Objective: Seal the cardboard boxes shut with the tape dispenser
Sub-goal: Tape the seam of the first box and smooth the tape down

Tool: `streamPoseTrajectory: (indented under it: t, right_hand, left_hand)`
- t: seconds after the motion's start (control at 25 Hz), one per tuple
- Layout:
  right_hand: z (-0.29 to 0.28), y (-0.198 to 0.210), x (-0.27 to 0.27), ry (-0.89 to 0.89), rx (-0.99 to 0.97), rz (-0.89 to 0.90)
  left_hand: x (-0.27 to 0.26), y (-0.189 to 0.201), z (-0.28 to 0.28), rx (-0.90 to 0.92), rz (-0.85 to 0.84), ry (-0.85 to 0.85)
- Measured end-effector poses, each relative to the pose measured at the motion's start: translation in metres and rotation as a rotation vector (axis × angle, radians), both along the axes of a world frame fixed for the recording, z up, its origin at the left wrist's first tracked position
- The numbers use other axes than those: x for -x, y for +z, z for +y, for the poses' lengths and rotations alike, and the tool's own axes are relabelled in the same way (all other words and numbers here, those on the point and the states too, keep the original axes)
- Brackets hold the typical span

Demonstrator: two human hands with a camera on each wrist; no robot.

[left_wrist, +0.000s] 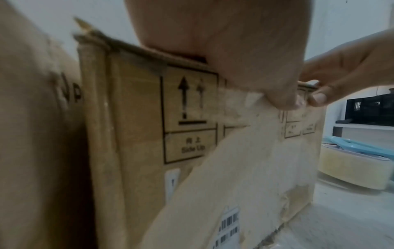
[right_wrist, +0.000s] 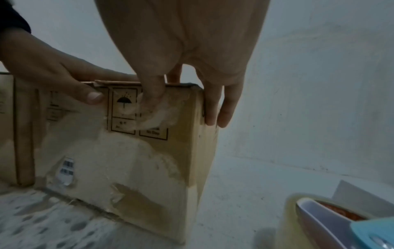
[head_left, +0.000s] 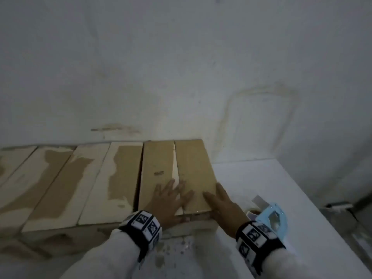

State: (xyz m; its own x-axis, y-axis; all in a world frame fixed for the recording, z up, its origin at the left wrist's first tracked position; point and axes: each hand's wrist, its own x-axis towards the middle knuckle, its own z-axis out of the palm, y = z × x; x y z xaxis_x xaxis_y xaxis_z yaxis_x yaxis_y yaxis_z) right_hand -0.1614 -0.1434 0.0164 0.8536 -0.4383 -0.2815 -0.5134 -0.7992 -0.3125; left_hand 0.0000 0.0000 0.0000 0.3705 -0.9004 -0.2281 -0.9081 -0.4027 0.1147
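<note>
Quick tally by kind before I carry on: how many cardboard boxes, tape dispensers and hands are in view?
Cardboard boxes: 3 (right box, middle box, left box, cut off by the frame edge)
Tape dispensers: 1 (tape dispenser)
Hands: 2 (left hand, right hand)
Total: 6

tape dispenser (head_left: 269, 215) partly behind right wrist, box label (left_wrist: 193, 147) blurred
</note>
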Motion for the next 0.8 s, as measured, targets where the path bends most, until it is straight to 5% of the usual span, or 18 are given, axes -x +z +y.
streamPoseTrajectory:
  t: [0.16, 0.36, 0.48, 0.64, 0.8]
  right_hand:
    - [-0.010, 0.004, 0.006, 0.007, 0.048, -0.072]
    - [-0.053, -0.005, 0.065, -0.224, 0.042, -0.112]
    - [-0.088, -0.008, 0.113, -0.447, 0.090, 0.051]
    - [-0.113, -0.022, 0.155, -0.392, -0.044, 0.429]
    - [-0.125, -0.064, 0.159, -0.372, -0.138, 0.328]
  left_hand:
    - [0.012, 0.003, -0.010, 0.038, -0.191, -0.042]
    - [0.045, -0.001, -0.029, -0.018, -0.039, 0.051]
    - [0.066, -0.001, -0.041, -0.007, -0.044, 0.130]
    - [0.096, 0.002, -0.059, -0.001, -0.055, 0.234]
    - [0.113, 0.005, -0.068, 0.014, -0.055, 0.313]
